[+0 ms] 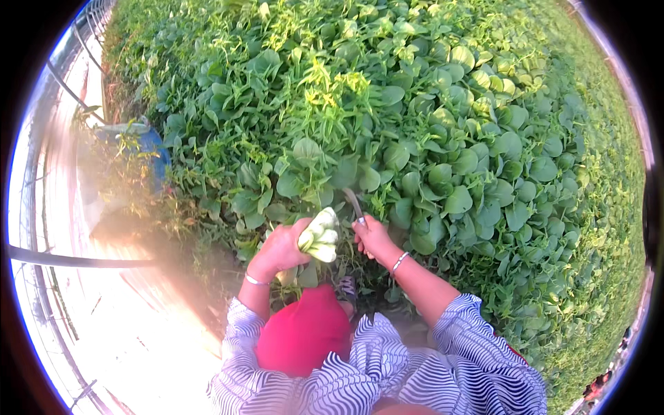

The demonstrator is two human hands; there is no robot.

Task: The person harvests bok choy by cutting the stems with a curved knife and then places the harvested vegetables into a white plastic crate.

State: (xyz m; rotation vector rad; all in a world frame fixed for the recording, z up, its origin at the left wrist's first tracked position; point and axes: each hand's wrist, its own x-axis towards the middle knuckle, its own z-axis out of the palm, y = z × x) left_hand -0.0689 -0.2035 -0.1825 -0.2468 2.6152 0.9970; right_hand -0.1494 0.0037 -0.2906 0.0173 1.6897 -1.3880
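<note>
My left hand is closed around a bunch of leafy greens, whose pale cut-looking stem ends face up and to the right. To its right, my right hand grips a curved blade like a sickle; the handle is mostly hidden in the fist. The blade points up and left towards the broad-leaved green plants growing just ahead. Neither the blade nor the right hand appears to touch the bunch.
Dense leafy plants fill the ground ahead and to the right, with narrow-leaved plants among them. A blue container stands at the left edge. Bright plastic sheeting and a curved pole lie left. My shoe shows below.
</note>
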